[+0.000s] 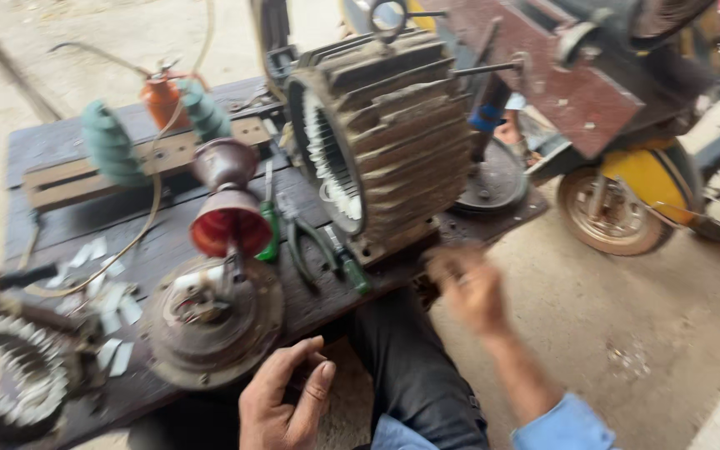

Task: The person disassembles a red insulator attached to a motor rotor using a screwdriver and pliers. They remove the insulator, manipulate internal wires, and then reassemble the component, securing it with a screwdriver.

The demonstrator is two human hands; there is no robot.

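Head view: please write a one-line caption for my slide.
Left hand near a round motor end cover, blurred right hand beside a ribbed motor housing on a dark workbench.

Rust browns, reds and greens on our dark bench

We saw a rust-brown ribbed motor housing (393,133) with white windings inside, a red-lined funnel (231,221), two teal coils (110,143), an orange can (162,96), green-handled pliers (302,242), pale paper strips (114,317) on the dark wooden bench (52,142), a brown round cover (214,325), a yellow machine (652,179), and our light blue sleeve (564,425).
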